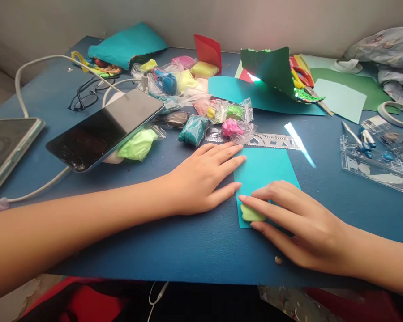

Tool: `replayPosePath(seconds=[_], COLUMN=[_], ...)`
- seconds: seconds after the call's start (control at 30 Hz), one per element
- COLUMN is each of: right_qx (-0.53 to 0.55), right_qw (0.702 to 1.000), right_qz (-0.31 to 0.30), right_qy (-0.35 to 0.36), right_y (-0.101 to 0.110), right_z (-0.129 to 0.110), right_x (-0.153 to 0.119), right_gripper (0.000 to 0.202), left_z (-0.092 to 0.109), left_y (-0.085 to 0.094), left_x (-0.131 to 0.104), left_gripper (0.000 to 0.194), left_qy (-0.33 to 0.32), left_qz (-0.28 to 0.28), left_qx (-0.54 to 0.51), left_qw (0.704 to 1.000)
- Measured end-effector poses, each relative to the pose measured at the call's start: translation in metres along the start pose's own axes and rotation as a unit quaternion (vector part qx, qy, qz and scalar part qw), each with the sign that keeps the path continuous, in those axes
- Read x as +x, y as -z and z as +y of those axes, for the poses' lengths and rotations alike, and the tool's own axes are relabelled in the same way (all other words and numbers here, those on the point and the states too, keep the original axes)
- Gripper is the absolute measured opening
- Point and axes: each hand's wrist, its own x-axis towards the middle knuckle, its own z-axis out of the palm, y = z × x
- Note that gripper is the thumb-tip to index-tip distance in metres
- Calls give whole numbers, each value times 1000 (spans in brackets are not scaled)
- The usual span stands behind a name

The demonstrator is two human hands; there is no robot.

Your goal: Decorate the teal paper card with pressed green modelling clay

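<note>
Lime-green clay [252, 213] is held between finger and thumb of the half-closed right hand [309, 228] on the turquoise paper's [265, 170] near-left corner, toward the counter's [188, 250] front edge, and could be dented by overpressing, or the sheet dragged askew if poorly steadied by the flat, spread, empty left hand [204, 179].

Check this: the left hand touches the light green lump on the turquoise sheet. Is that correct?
Not quite: the head view shows the right hand, not the left hand, touching the light green lump on the turquoise sheet.
</note>
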Motion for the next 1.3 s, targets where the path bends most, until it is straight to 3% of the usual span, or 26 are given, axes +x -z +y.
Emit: replayPosePath(seconds=[0.27,0.4,0.53,0.8,0.97,1.1,1.3], right_qx=[-12,13,61,88,104,111,122], right_qw=[1000,1000,998,995,993,992,991], right_qz=[17,10,-8,-38,-49,-46,-51], right_qy=[-4,-11,-24,-40,-38,-32,-18], right_y=[-4,-5,-3,0,3,4,5], right_z=[-3,0,5,7,7,8,11], right_x=[-1,-1,-1,-2,-2,-1,1], right_gripper=[24,20,19,22,24,23,22], left_z=[7,20,33,35,32,30,27], left_y=[4,14,18,13,11,10,9], left_x=[-15,-25,-30,-24,-25,-26,-27], left_gripper=[25,11,16,17,18,16,28], left_qy=[-58,-164,-230,-196,-220,-201,-180], left_qz=[57,-8,-60,-138,-94,-53,-89], left_qx=[10,-49,-94,-12,15,-12,19], left_qw=[997,985,967,971,971,978,980])
